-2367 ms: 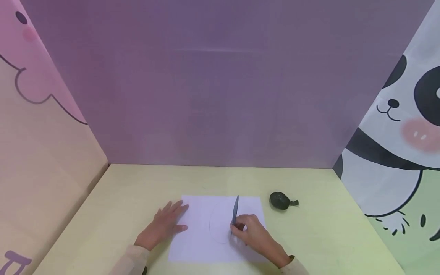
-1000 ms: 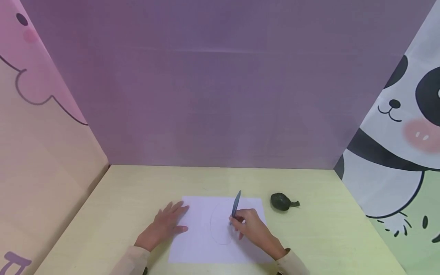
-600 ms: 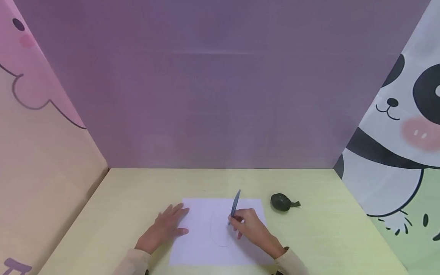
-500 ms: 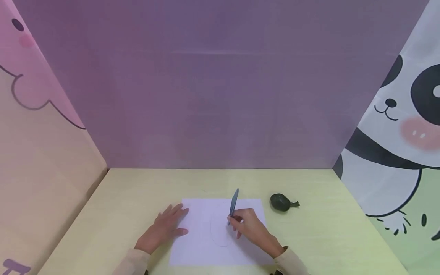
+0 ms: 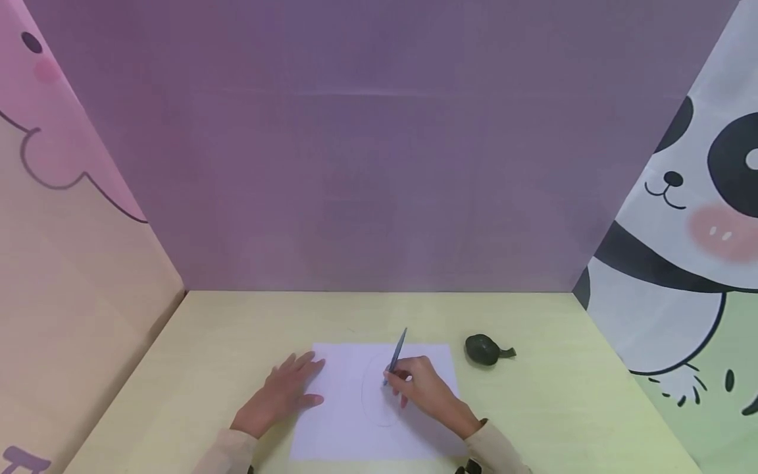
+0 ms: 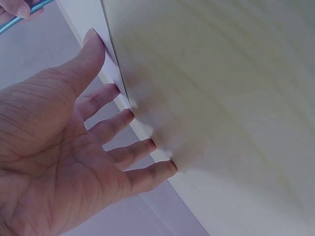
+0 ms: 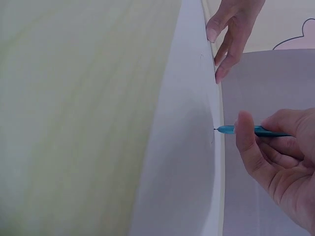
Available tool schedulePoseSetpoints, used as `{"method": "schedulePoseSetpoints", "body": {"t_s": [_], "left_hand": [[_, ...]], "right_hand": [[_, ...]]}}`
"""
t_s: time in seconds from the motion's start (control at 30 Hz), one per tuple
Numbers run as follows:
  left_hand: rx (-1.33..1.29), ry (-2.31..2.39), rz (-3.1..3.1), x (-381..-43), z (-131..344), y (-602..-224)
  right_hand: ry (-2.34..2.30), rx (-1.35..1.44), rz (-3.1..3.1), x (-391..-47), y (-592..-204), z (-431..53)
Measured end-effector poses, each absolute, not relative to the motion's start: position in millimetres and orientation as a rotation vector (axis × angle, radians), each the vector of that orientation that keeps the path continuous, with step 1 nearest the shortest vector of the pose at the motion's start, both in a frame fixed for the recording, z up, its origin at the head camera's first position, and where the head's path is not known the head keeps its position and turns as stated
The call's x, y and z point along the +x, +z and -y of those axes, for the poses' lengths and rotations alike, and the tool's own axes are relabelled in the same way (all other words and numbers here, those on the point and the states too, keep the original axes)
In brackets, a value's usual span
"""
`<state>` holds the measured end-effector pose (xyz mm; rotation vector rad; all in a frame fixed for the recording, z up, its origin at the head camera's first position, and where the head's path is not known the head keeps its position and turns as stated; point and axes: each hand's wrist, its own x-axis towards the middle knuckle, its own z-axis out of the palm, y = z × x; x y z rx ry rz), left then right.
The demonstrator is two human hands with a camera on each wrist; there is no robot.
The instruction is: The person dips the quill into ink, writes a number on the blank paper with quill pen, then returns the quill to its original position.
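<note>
A sheet of white paper (image 5: 331, 434) lies on the table, bearing a faint thin oval outline (image 5: 362, 392). In my right hand (image 5: 425, 387) a teal pen (image 5: 399, 349) is pinched between thumb and fingers. Its upper end leans away to the right; in the right wrist view the pen (image 7: 227, 130) has its tip at the paper's surface, beside a short thin line. My left hand (image 5: 284, 390) rests with spread fingers over the paper's left edge. The left wrist view shows that palm (image 6: 54, 142), with nothing held.
To the right of the paper sits a dark green, gourd-like thing (image 5: 482, 349) with a short stem. The pale wood-grain table (image 5: 562, 388) meets a purple panel (image 5: 379, 164) behind. A panda-printed panel (image 5: 651, 263) stands at the right, a pink and cream one (image 5: 77, 263) at the left.
My right hand and the pen have shifted left and slightly away from me over the paper, and the pen leans more to the right. My left hand stays at the paper's edge.
</note>
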<state>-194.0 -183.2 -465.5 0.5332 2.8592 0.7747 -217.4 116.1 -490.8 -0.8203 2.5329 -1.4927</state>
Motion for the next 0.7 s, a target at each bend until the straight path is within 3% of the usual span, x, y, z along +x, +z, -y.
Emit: {"method": "schedulePoseSetpoints", "body": {"t_s": [0.7], "left_hand": [[0.508,0.670,-2.884,-196.7,182.0,-469.6]], "right_hand": [[-1.461,-0.873,-2.493,-220.7,-488.2,-106.3]]}}
